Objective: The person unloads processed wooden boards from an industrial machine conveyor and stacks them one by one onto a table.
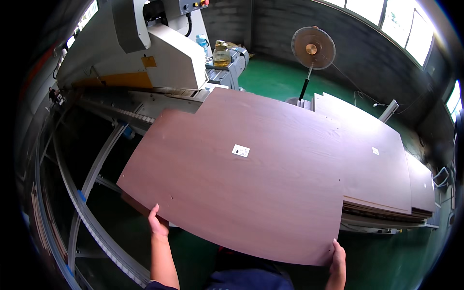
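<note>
A large brown wood-grain panel (270, 193) spans the middle of the head view, with a small white label (241, 151) on its face and a few small holes near its edges. My left hand (158, 224) grips its near edge toward the left, thumb up at the rim and fingers hidden underneath. At the near right corner my right hand (338, 258) holds the panel, its thumb at the edge and its other fingers mostly out of sight. A step shows in the panel outline at the far left. Another brown edge peeks out below, beside my left hand.
Stacked brown panels (374, 169) lie on a support at the right. A white machine (176, 55) with a rail stands at the far left, a jar (221, 54) of yellowish liquid beside it. A pedestal fan (313, 48) stands behind. Metal frame rails (96, 166) curve along the left.
</note>
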Demonstrator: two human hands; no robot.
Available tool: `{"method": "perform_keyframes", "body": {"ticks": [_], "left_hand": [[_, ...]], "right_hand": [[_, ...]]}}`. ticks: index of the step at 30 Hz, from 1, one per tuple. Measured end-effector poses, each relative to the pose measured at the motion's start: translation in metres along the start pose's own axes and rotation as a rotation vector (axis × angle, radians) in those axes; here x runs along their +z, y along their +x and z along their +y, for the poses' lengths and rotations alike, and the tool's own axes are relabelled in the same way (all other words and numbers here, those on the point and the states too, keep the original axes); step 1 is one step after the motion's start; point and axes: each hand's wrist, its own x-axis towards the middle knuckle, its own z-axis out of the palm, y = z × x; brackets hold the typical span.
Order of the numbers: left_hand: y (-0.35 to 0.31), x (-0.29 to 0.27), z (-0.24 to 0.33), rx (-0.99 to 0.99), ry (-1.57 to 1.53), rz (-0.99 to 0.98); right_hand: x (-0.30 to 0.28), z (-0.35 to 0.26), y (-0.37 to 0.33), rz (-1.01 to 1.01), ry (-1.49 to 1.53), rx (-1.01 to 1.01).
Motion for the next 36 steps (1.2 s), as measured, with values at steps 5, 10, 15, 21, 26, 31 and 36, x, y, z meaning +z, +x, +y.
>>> {"method": "perform_keyframes", "body": {"ticks": [5, 10, 15, 21, 26, 31, 36], "left_hand": [[-0.035, 0.019, -0.030, -0.009, 0.024, -0.040], [-0.067, 0.043, -0.074, -0.036, 0.050, -0.084], [-0.111, 0.046, -0.115, -0.053, 0.053, -0.195], [-0.175, 0.091, -0.156, -0.039, 0.092, -0.197], [-0.217, 0.135, -0.169, 0.009, 0.114, -0.280], [-0.239, 0.164, -0.183, -0.014, 0.113, -0.328], [-0.252, 0.194, -0.209, -0.064, 0.121, -0.325]], "right_hand": [[-0.040, 0.014, 0.034, 0.402, -0.667, -0.243], [-0.094, 0.001, 0.042, 0.544, -0.723, -0.282], [-0.140, -0.026, 0.060, 0.552, -0.859, -0.281], [-0.213, -0.056, 0.065, 0.598, -0.847, -0.218], [-0.268, -0.066, 0.087, 0.569, -0.812, -0.218], [-0.301, -0.082, 0.104, 0.555, -0.762, -0.222], [-0.330, -0.104, 0.119, 0.571, -0.712, -0.193]]}}
